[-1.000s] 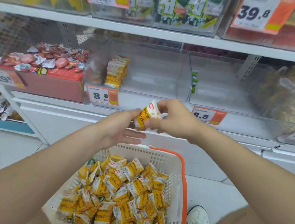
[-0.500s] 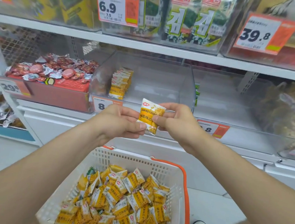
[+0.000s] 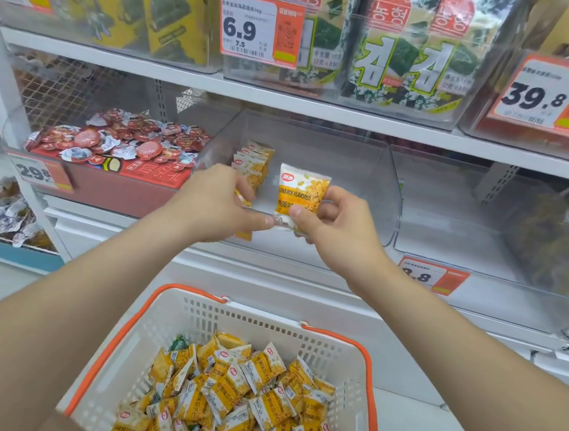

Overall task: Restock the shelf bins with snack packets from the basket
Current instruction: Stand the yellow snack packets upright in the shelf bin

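Right hand (image 3: 337, 226) is curled, and the packet (image 3: 302, 189) is pinched upright between thumb and fingers. The packet's lower left corner is pinched by the left hand (image 3: 215, 206). Packet is held at frame centre, before the clear bin (image 3: 364, 188), just right of the packet row (image 3: 253, 161) stood inside. Basket (image 3: 170, 325) is seen at bottom centre, filled with loose packets (image 3: 242, 400).

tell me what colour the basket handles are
Orange: the handles stand out against the white basket, seen best in the head view.
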Action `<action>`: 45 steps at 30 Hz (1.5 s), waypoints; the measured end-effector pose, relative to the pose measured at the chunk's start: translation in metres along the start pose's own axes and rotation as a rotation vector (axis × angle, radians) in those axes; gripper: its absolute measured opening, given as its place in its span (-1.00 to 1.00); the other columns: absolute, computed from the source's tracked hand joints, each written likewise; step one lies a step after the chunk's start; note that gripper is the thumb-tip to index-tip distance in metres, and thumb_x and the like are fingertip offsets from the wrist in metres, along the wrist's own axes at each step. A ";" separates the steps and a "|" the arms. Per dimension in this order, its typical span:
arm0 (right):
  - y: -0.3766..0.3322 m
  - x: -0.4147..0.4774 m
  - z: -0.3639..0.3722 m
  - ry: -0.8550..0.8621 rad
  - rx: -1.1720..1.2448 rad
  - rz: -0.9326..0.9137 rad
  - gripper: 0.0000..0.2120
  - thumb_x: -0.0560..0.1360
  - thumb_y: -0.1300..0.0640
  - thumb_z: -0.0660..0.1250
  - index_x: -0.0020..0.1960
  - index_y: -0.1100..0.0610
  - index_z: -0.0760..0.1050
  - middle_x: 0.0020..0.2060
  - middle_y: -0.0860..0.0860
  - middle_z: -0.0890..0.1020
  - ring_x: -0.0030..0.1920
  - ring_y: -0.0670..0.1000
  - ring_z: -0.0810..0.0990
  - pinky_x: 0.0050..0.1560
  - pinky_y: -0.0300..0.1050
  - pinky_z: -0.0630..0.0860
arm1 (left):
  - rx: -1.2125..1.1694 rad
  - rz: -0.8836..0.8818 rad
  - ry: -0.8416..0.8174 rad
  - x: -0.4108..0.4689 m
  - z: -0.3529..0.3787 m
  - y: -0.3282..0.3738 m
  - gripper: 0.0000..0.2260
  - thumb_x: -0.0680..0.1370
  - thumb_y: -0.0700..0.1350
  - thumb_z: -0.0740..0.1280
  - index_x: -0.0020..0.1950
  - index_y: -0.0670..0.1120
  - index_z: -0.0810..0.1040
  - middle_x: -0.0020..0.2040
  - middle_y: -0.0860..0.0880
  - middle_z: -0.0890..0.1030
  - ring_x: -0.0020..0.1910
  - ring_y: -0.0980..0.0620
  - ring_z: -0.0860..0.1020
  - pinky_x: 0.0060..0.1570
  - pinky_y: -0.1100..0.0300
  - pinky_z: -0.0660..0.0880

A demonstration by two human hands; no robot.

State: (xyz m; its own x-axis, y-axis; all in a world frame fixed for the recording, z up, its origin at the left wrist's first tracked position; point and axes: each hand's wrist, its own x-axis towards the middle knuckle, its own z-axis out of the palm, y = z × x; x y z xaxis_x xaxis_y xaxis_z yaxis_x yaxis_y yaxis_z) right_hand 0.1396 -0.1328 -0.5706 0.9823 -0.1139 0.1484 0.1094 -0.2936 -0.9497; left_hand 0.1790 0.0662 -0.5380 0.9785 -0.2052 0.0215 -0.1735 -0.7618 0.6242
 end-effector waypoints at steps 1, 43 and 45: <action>0.000 0.007 0.003 0.032 -0.037 -0.038 -0.76 0.57 0.17 0.47 0.22 0.09 0.56 -0.09 -0.01 0.76 -0.16 -0.03 0.73 -0.13 -0.14 0.61 | 0.074 0.018 0.064 0.006 -0.005 -0.004 -0.58 0.39 0.18 0.62 0.09 -0.02 0.64 -0.06 0.04 0.68 -0.06 0.02 0.65 -0.04 0.09 0.54; 0.022 0.170 0.107 -0.127 -0.531 0.564 -0.54 0.34 -0.08 0.68 0.02 0.17 0.58 -0.31 0.07 0.73 -0.47 -0.05 0.68 -0.47 -0.21 0.57 | 0.473 0.083 0.057 0.080 -0.019 -0.064 -0.70 0.56 -0.23 0.28 0.27 -0.09 0.60 0.39 -0.19 0.31 0.34 -0.33 0.32 0.33 -0.21 0.42; 0.023 0.170 0.107 -0.138 -0.558 0.550 -0.55 0.34 -0.14 0.66 -0.02 0.13 0.57 -0.23 0.04 0.74 -0.42 -0.05 0.68 -0.44 -0.23 0.53 | 0.471 0.079 0.050 0.079 -0.019 -0.062 -0.72 0.57 -0.20 0.30 0.27 -0.08 0.59 0.38 -0.19 0.30 0.34 -0.34 0.32 0.32 -0.22 0.42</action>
State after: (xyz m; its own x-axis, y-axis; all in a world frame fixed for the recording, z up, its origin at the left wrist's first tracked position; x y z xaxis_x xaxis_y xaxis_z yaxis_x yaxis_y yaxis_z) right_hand 0.3249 -0.0579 -0.5971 0.8873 -0.2726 -0.3721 -0.4531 -0.6659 -0.5927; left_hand 0.2690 0.1093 -0.5605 0.9625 -0.2525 0.0990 -0.2677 -0.9431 0.1972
